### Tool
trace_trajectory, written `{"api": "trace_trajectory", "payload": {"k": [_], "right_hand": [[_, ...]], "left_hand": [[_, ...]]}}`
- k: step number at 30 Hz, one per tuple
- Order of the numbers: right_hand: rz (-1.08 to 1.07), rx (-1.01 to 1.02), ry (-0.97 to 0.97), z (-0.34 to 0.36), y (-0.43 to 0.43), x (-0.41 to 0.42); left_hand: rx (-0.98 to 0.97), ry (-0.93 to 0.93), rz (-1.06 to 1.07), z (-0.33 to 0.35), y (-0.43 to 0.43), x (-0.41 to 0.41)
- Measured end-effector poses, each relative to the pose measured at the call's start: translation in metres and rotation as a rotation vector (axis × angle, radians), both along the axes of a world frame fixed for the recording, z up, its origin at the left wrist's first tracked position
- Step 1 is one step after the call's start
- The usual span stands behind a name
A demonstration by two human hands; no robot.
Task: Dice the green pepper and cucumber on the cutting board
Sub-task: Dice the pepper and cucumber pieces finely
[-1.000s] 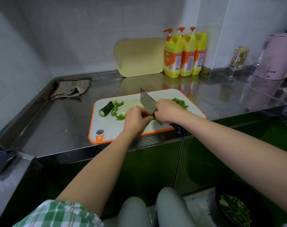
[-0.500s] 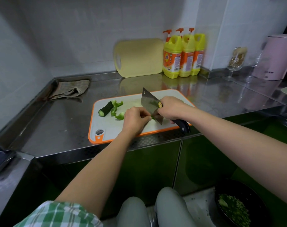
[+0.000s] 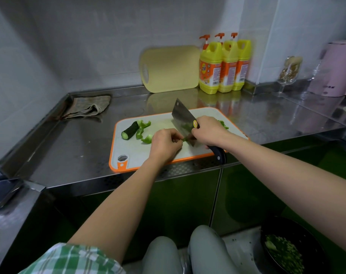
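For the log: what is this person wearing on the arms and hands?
The left hand and right hand are bare: no gloves, rings or watch visible. Both forearms are uncovered. A green-and-white checked sleeve covers the left upper arm; the right sleeve cannot be made out.

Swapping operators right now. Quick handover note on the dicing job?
Left hand pinches a green pepper strip on the white, orange-rimmed plastic cutting board.
Right hand grips the black-handled steel cleaver, blade right beside the left fingertips.
Done: a small pile of diced green pepper behind the right hand; the black bowl low right holds chopped greens.
Left to do: the dark green cucumber piece and curled green pepper pieces on the board's left part, all uncut.
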State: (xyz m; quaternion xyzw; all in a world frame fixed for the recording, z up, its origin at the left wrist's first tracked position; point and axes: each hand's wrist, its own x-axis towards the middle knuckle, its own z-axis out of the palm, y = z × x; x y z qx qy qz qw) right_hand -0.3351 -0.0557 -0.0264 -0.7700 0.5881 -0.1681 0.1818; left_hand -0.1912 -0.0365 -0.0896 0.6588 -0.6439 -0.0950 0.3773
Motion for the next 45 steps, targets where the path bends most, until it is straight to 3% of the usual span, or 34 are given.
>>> {"api": "trace_trajectory", "payload": {"k": [8,24,34,45], "right_hand": [[0.058,0.082,0.138,0.012,0.012,0.003],[-0.015,0.001,0.015,0.002,0.004,0.002],[0.04,0.035,0.203,0.01,0.018,0.01],[0.054,0.089,0.202,0.017,0.018,0.014]], "left_hand": [[-0.015,-0.007,0.015,0.0,0.0,0.001],[-0.04,-0.038,0.037,-0.002,0.003,0.0],[-0.065,-0.026,0.052,-0.003,0.003,0.0],[-0.076,-0.046,0.021,-0.002,0.002,0.001]]}}
